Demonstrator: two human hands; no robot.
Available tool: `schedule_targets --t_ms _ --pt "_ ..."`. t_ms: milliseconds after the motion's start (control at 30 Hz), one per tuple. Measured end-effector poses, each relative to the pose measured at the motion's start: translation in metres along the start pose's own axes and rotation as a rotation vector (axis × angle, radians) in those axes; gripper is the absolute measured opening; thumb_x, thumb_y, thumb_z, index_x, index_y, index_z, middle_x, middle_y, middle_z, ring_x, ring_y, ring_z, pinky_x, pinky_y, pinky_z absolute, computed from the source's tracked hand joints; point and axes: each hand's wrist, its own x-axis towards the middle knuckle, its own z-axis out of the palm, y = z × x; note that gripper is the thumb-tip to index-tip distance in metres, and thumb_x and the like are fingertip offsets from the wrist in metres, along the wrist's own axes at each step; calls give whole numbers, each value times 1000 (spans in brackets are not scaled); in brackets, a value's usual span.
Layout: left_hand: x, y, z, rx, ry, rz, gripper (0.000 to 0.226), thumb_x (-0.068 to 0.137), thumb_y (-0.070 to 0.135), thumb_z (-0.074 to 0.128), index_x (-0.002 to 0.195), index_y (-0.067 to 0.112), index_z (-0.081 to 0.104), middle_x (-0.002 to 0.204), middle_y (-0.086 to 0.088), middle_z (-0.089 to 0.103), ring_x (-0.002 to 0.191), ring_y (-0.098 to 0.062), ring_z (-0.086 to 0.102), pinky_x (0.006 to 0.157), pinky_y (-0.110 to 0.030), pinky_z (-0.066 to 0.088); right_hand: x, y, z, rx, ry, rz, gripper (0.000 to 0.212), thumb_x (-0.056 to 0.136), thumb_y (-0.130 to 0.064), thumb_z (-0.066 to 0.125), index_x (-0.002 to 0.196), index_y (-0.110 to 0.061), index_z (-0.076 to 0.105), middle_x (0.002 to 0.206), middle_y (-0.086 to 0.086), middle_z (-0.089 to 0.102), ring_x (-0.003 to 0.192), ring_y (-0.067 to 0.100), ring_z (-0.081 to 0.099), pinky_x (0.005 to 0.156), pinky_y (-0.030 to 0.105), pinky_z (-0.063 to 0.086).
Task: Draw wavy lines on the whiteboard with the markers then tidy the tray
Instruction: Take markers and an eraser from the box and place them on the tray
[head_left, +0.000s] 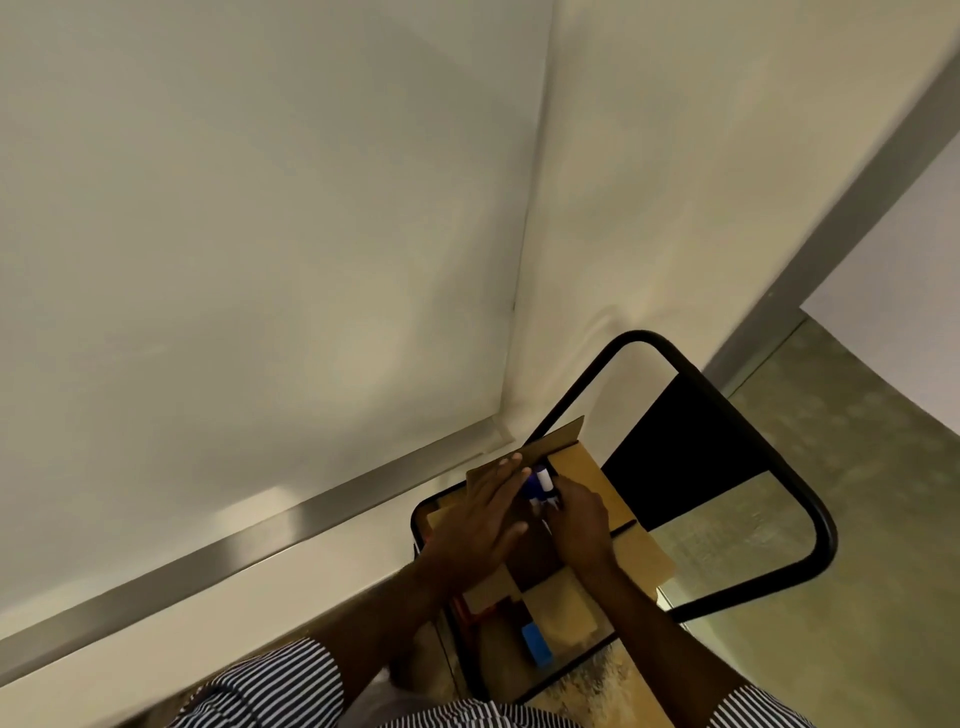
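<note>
Striped sleeves (270, 680) lead to 2 hands: left hand (480, 525) flat and open on the cardboard box (613, 499), right hand (579, 525) curled around markers (540, 486). Pulling them out against the flap could tip that box off the chair (769, 467).

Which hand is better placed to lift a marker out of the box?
Right hand: its fingers are already at the markers. The left hand lies flat on the cardboard box flap.

Two bare forearms, left hand (480, 525) and right hand (582, 525), no rings or watch visible. Short sleeves (270, 680) in navy-and-white pinstripe, cuffs ending above elbows. Same striped fabric across chest at bottom edge.
</note>
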Motion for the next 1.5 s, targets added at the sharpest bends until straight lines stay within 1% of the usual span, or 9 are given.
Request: schedule_targets --t_ms 200,367,567,800,967,1100,1333,1433,1500 --pt "12 17 -38 -249 56 -26 72 100 47 53 156 37 10 161 21 16 142 17 14 115 -11 20 1 -32 -29 88 106 -24 17 99 -17 63 114 -13 69 96 -5 63 88 13 57 68 5 29" --pt "26 33 -68 -707 293 -169 78 89 29 74 154 33 33 154 14 43 139 -3 43 112 -25 39 -1 -65 -49 141 123 -129 26 96 -22 68 121 -16 68 97 -7 62 93 13 61 81 20 41" --pt "24 26 -113 -898 417 -141 36 87 0 72 120 15 69 120 1 73 114 -17 68 100 -31 52 -1 -108 -55 236 23 -274 19 92 -24 73 110 -16 72 89 -5 73 83 14 68 80 33 58" --pt "-18 4 -149 -858 465 -217 24 84 -5 73 102 11 70 80 13 74 74 0 68 73 -15 53 -9 -162 -35 201 -48 -399 31 88 -17 77 119 -16 73 89 -6 73 76 1 64 69 6 42" --pt "-72 -11 -169 -875 629 -254 24 84 -7 73 96 13 72 79 10 77 74 -4 70 74 -18 55 -31 -207 -5 118 -122 -419 29 88 -20 77 117 -15 74 95 4 76 83 20 68 82 25 49" --pt "-121 -22 -186 -864 697 -264 25 84 -5 73 96 18 72 76 14 75 72 -2 69 73 -16 55 -60 -242 20 112 -148 -474 20 87 -17 77 107 -13 75 76 -1 67 66 13 60 70 23 43" --pt "-209 -49 -217 -896 865 -274 21 86 -3 72 97 15 72 74 16 75 70 -2 70 71 -14 54 -110 -307 69 58 -175 -613 20 88 -22 77 104 -11 75 77 -1 68 68 16 60 68 22 46" --pt "-243 -61 -233 -954 972 -266 15 88 -2 70 99 7 74 82 6 78 78 -9 73 78 -20 56 -118 -330 85 71 -193 -681 21 90 -24 76 102 -8 76 81 3 74 67 15 65 66 23 49" --pt "-267 -71 -242 -995 1039 -277 18 91 1 67 108 -2 73 97 -8 78 92 -20 74 86 -29 59 -123 -344 96 124 -221 -701 17 92 -21 73 106 -12 76 91 0 76 63 0 65 63 21 51"
